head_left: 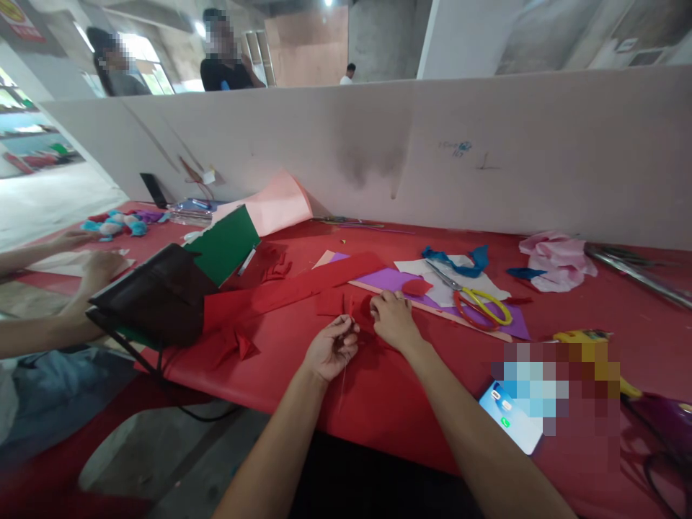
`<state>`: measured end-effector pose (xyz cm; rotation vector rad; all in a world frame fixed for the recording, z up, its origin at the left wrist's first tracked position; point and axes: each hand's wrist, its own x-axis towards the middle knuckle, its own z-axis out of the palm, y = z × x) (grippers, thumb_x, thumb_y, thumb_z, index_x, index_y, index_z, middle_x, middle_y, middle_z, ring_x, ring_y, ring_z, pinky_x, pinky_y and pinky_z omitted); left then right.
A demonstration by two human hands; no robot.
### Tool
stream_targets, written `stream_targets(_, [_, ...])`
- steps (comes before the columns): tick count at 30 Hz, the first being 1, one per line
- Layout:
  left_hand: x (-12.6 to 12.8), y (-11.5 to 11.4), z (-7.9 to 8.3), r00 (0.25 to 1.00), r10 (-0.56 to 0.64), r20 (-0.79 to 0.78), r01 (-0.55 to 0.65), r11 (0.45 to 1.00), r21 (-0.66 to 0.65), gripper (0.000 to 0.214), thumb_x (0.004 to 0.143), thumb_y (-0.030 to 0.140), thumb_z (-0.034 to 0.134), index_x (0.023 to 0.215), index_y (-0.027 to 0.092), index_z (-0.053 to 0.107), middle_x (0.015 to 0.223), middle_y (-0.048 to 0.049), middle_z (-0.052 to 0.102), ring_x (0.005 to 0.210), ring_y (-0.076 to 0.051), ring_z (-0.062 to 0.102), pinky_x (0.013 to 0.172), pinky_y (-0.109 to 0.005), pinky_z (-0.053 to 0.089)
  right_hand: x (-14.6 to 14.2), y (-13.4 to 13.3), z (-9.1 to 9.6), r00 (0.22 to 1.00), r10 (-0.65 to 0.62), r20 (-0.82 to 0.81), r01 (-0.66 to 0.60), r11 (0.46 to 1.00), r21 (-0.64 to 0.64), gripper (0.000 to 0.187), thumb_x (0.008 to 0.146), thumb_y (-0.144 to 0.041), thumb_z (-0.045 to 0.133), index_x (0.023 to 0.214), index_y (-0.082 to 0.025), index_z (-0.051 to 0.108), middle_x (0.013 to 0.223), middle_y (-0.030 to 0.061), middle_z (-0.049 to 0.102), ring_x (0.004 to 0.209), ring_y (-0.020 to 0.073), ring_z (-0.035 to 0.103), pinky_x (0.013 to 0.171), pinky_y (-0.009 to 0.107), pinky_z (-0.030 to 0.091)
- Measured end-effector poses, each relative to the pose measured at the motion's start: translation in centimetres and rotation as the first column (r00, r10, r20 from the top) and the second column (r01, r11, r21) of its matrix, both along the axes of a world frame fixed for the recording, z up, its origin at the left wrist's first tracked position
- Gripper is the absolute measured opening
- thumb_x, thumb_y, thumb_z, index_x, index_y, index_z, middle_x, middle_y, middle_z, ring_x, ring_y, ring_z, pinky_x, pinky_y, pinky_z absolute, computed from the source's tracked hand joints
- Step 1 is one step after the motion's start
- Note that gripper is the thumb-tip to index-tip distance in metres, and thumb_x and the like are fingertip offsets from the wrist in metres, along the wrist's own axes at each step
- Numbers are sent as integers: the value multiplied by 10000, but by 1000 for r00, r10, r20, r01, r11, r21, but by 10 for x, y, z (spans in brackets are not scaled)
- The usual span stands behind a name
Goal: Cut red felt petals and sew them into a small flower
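Note:
My left hand (pixel 331 350) is closed in a pinch just above the red tabletop, and a thin pale thread (pixel 343 382) hangs down from it. A small piece of red fabric (pixel 331 304) lies at its fingertips. Close by on the right, my right hand (pixel 396 321) has its fingers curled down towards the table; what they hold, if anything, is hidden. Behind both hands stretches a long red fabric strip (pixel 303 285), partly over a purple sheet (pixel 378 278). Scissors (pixel 476 299) with yellow and red handles rest on the purple and white sheets to the right.
A phone (pixel 511 418) and a yellow tool (pixel 581 337) with a cable lie at right. Pink cloth (pixel 559 261) and blue scraps (pixel 459 259) sit further back. At left are a dark brown bag (pixel 156 295), a green board (pixel 227 245) and another person's arms (pixel 48 324). A pale partition (pixel 243 151) borders the table.

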<state>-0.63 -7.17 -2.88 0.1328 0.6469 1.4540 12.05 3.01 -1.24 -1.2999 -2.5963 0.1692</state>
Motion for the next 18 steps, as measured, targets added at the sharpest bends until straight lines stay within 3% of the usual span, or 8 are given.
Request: stream_targets(18, [2,2,-1,999,9,-52,-9,1000,7,118,740,118,651,770,125,537,664,-16,565,419,-8,338,370,-107,186,5,3,-9,972,57,-229,-39,996,81,98,885,-192,495,892,-161,588,971,89,589,931,239,491,860,351,354])
